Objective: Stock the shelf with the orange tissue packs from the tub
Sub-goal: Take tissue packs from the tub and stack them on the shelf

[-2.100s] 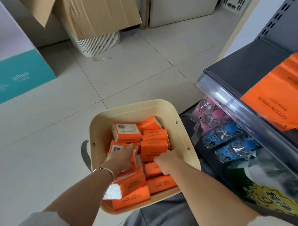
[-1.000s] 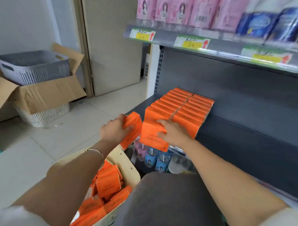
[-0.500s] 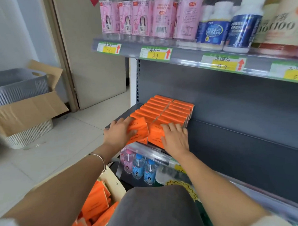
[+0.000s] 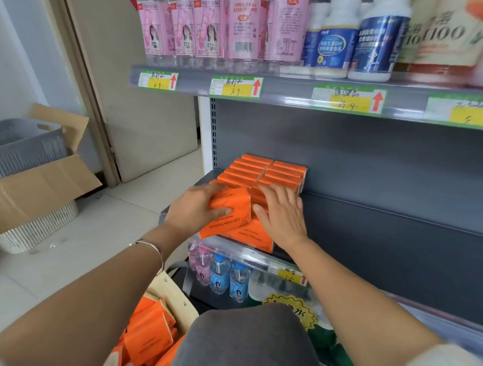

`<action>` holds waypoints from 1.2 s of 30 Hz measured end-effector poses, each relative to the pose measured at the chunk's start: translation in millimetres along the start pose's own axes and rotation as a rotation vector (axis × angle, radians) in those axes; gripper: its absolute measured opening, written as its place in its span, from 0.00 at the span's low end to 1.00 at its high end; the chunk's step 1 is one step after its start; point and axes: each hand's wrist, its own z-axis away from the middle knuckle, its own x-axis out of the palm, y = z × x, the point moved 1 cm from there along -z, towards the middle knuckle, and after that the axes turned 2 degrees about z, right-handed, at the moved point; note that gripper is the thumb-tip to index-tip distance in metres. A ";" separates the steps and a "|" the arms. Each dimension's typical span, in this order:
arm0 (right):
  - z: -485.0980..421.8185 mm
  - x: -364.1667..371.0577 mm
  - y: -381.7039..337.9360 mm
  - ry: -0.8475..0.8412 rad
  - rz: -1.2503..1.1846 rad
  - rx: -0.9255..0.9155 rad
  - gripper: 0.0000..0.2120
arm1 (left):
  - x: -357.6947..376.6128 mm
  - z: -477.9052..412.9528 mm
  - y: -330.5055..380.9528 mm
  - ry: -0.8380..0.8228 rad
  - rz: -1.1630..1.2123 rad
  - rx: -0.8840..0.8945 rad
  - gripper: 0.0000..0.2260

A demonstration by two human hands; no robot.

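My left hand [image 4: 197, 209] grips a pack [image 4: 232, 211] at the shelf's [image 4: 375, 232] front edge; my flat right hand [image 4: 283, 217] presses the row [image 4: 264, 172] to square it.

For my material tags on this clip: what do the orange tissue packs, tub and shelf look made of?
The orange tissue packs: soft plastic film, slight sheen, wrinkling under grip; the tub: cream, matte, probably moulded plastic, rivets on its wall; the shelf: likely painted steel, dark grey with faint reflections.
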 end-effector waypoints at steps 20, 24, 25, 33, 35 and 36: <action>15.8 -46.2 122.4 0.051 -0.018 0.547 0.20 | 67.5 -69.1 74.2 -0.070 0.048 0.081 0.20; -6.9 -20.0 142.5 0.018 0.015 0.644 0.18 | 89.0 -94.5 79.4 -0.190 -0.150 0.038 0.23; -14.4 -14.3 147.7 0.014 0.022 0.665 0.18 | 94.0 -103.1 81.0 -0.203 -0.177 0.036 0.24; -57.6 26.7 198.9 0.003 0.007 0.760 0.19 | 137.0 -175.6 92.6 -0.295 -0.298 0.032 0.26; -64.1 35.3 208.5 0.015 -0.028 0.765 0.19 | 147.7 -189.0 95.8 -0.312 -0.312 0.026 0.26; -67.1 39.1 212.2 0.025 -0.039 0.760 0.19 | 152.5 -194.9 97.7 -0.321 -0.318 0.027 0.26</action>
